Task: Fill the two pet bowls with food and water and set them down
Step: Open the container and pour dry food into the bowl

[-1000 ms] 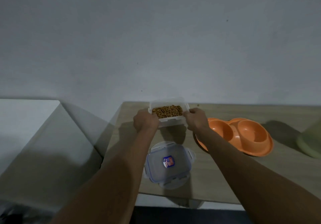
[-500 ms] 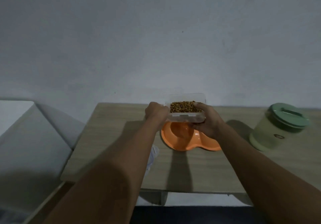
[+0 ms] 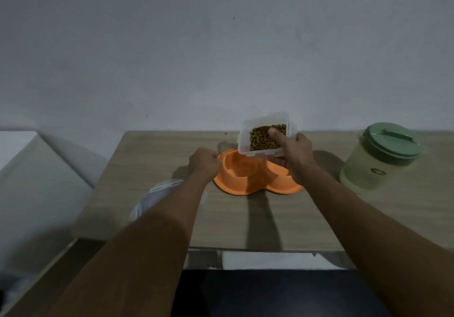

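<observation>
my right hand [image 3: 298, 154] grips the kibble tub [image 3: 260, 137] tipped over the orange bowl [image 3: 243, 170], left hand [image 3: 204, 164] holds its rim

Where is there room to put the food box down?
Bare tabletop lies between the orange double bowl and the near edge, and far left beyond the left hand. Crowded: around the bowl, and right, where the green-lidded canister stands.
</observation>
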